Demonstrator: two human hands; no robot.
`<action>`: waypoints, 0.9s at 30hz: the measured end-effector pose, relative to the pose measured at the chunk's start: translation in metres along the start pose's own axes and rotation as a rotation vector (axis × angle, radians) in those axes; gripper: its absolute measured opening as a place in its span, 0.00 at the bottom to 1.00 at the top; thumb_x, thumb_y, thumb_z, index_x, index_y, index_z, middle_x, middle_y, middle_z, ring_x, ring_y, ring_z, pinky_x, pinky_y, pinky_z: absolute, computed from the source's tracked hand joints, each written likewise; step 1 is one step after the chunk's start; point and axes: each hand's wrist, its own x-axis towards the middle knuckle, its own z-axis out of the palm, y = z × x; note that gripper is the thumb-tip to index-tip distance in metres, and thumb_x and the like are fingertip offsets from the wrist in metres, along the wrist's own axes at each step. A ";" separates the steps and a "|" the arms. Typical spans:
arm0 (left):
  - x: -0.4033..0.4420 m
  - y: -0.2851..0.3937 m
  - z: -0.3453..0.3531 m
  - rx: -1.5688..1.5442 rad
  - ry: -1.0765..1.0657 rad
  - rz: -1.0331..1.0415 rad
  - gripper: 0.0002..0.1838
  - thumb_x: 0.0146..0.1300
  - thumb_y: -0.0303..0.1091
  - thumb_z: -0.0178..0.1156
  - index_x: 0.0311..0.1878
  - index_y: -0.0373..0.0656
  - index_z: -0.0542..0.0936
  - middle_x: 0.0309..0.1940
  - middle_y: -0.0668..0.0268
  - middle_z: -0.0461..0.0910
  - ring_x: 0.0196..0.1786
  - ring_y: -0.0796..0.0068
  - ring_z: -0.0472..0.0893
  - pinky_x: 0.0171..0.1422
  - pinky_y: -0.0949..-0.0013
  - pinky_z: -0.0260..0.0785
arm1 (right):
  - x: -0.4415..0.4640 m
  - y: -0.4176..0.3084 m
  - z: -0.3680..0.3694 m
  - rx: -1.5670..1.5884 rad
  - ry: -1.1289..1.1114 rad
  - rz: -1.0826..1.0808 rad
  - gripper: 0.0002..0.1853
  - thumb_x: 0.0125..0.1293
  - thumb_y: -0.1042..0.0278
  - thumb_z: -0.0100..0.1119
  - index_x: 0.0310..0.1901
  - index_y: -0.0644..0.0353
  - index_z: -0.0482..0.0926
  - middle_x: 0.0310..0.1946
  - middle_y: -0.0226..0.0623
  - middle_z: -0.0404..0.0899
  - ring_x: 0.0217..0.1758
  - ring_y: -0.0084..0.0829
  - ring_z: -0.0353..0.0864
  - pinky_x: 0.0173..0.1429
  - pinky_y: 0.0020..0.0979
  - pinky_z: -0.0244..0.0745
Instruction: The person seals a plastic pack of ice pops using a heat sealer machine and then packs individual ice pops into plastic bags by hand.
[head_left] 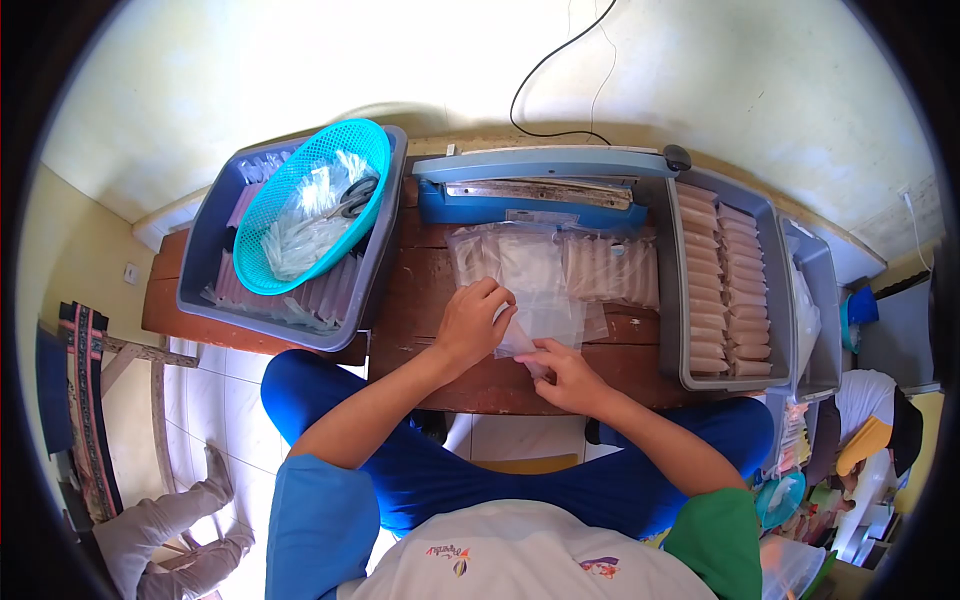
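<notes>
Near the front edge of the table, a slim plastic packet with pale pinkish contents point(519, 343) is held at a slant between my two hands. My left hand point(474, 322) grips its upper end with curled fingers. At the lower end, the fingers of my right hand point(566, 377) pinch it. Flat clear plastic bags point(545, 318) lie just beyond my fingers. Behind them is a row of filled packets point(612, 268), side by side in front of a blue impulse sealer point(530, 200). The sealer's long arm point(540, 163) is raised.
On the right, a grey bin point(681, 340) holds two stacks of filled packets; another grey bin point(825, 360) adjoins it. At left, a turquoise basket point(250, 235) with plastic bags and scissors point(357, 197) rests on a packet-filled bin point(345, 335). Other people sit at both sides.
</notes>
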 end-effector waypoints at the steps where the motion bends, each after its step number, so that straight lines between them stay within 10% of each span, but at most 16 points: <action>1: 0.001 0.001 -0.001 -0.001 0.001 0.002 0.05 0.56 0.29 0.65 0.35 0.45 0.78 0.32 0.64 0.74 0.39 0.59 0.77 0.44 0.58 0.67 | 0.002 0.000 0.003 -0.031 0.040 -0.011 0.22 0.56 0.80 0.55 0.54 0.58 0.80 0.54 0.48 0.74 0.40 0.38 0.80 0.42 0.31 0.76; 13: -0.001 0.005 -0.003 0.008 0.046 0.067 0.04 0.57 0.30 0.65 0.35 0.44 0.79 0.33 0.63 0.77 0.37 0.57 0.77 0.42 0.58 0.67 | 0.053 0.015 0.029 -0.213 0.329 0.055 0.16 0.59 0.79 0.55 0.50 0.69 0.77 0.51 0.63 0.73 0.48 0.60 0.77 0.54 0.47 0.74; 27: 0.004 0.006 -0.004 -0.019 0.100 0.092 0.04 0.56 0.29 0.65 0.33 0.44 0.79 0.31 0.64 0.77 0.35 0.58 0.77 0.42 0.61 0.66 | 0.097 0.031 0.030 -0.157 0.380 0.078 0.24 0.60 0.78 0.53 0.60 0.62 0.69 0.59 0.56 0.70 0.56 0.58 0.75 0.57 0.49 0.73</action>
